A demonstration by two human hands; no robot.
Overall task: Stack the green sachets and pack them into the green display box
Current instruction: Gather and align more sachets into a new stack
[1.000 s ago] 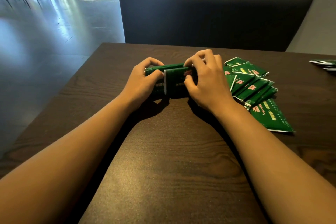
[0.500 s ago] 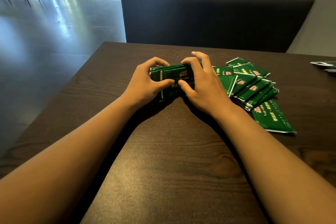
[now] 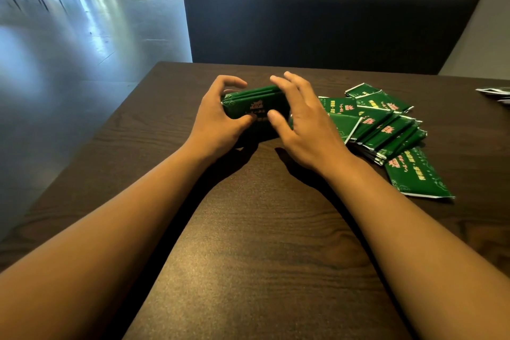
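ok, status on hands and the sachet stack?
Left hand grips sachet stack. Right hand open, thumb touching it. Loose sachets right. Box not in view.

Sachets [image 3: 386,124] green, pink print, white edges; table [image 3: 262,229] dark brown woodgrain

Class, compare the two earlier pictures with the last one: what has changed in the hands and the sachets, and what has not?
The right hand has loosened its grip: its fingers have lifted and spread above the sachet stack, the thumb still near its front. The left hand keeps holding the stack's left end. The loose sachets on the table stayed put.
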